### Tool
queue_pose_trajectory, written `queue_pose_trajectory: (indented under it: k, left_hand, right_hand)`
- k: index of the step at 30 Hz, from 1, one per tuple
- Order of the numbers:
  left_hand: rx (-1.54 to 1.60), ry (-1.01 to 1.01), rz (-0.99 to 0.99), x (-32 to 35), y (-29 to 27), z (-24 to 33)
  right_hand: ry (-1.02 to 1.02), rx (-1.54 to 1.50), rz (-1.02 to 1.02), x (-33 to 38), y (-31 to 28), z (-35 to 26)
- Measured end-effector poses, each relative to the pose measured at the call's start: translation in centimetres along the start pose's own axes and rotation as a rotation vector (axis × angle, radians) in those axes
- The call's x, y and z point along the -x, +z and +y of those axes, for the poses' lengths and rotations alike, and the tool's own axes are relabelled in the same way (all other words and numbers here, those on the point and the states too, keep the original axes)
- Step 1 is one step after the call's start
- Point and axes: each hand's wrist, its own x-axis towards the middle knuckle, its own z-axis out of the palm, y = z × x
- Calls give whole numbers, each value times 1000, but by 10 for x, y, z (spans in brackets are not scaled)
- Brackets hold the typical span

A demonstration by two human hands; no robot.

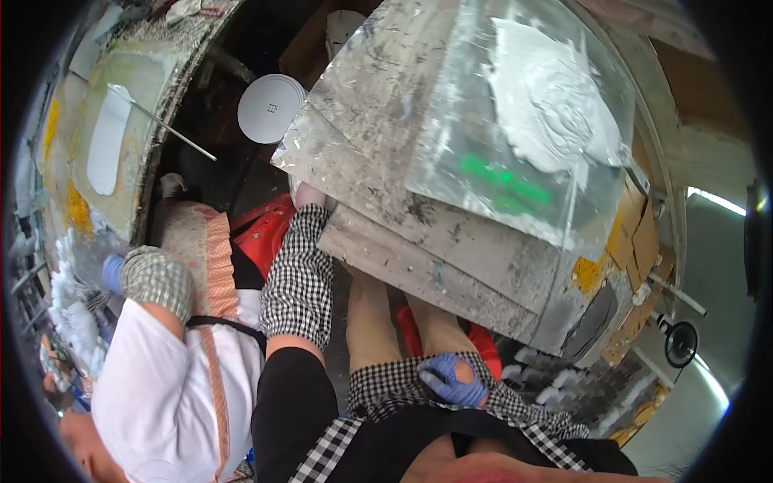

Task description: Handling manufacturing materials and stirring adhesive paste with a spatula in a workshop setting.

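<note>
My left hand (309, 195) reaches forward from a black-and-white checked sleeve to the near left edge of the paint-stained board (366, 129). Its fingers are hidden beneath that edge, so I cannot see whether they hold anything. My right hand (453, 380), in a blue glove with bare skin showing through a gap, rests on the checked apron (378, 386) over my lap. Its fingers are curled in, and no object shows in them. Farther off, a thick swirl of white paste (555, 97) is spread on a clear sheet (451, 153) atop the board.
At my left sits a co-worker (177, 378) in a white top, a blue-gloved hand at another worktable (145, 72). A white-tipped stick (173, 133) juts over that table's edge. A round white lid (270, 109) lies between the tables. A small black fan (681, 344) stands at right.
</note>
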Motion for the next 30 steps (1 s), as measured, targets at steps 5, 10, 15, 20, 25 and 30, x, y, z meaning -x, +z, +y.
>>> queue_pose_trajectory:
  k: [5,10,15,20,25,30]
  left_hand:
    - [4,-81,165,83,-36,33]
    - [-32,-113,386,168,-47,63]
    - [-274,-778,124,239,-74,100]
    - [8,-816,288,327,-61,152]
    - [183,-787,321,402,-62,217]
    - [198,-861,315,456,-71,243]
  right_hand:
    - [-144,-18,-34,15,-33,-15]
    - [-106,90,39,50,-115,-25]
    - [256,-66,546,72,-205,18]
    - [-11,-183,586,6,-271,88]
    - [-228,-68,561,-70,-292,111]
    - [-40,-568,275,-96,-304,110]
